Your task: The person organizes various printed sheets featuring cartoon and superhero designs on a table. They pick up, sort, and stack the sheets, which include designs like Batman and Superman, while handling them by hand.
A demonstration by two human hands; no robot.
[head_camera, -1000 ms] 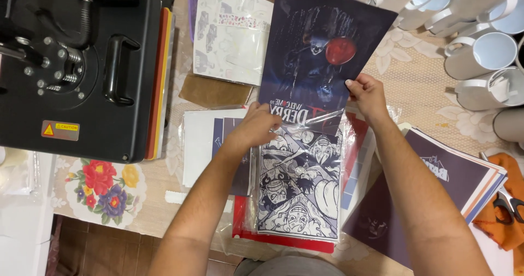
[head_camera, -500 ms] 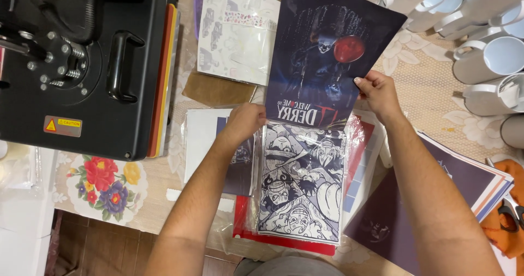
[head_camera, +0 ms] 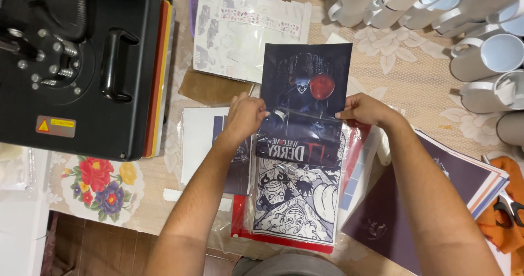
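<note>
Scene is lit evenly and warmly from overhead; shadows are kept soft. Mild glare is seen on plastic sleeve (head_camera: 297, 199) at 6 o'clock. Focus is sharp; slight softness is noted at edges.

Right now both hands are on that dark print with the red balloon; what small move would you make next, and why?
Probably slide the dark print further into the clear sleeve. The left hand and right hand pinch its two side edges, its lower part seems to sit under the glossy film, and its upper half sticks out.
</note>
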